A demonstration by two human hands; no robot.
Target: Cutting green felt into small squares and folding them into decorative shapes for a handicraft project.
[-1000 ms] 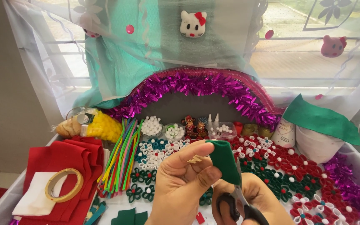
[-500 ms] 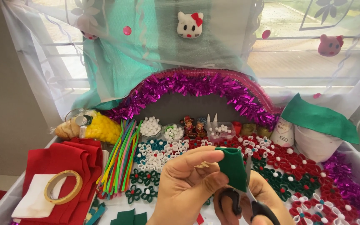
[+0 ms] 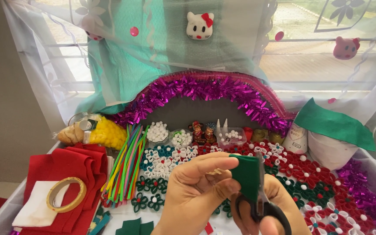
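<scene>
Left hand (image 3: pixel 201 191): rising from the lower edge, thumb and fingers pinching the green felt piece (image 3: pixel 246 176) along its left side.
Right hand (image 3: pixel 268 206): curling shut through the black scissors (image 3: pixel 262 202) handles, blades pointing up against the felt.
Felt piece: hovering upright above the paper flowers (image 3: pixel 170 159) on the worktop (image 3: pixel 370 172).
Nearby: coloured sticks (image 3: pixel 125 167), red felt (image 3: pixel 66 174), tape ring (image 3: pixel 66 194) lying at left.

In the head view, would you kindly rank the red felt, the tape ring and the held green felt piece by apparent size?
1. Red felt, clearly largest.
2 and 3. Tape ring and green felt piece look alike; the felt piece is nearer the camera, so unranked.
</scene>
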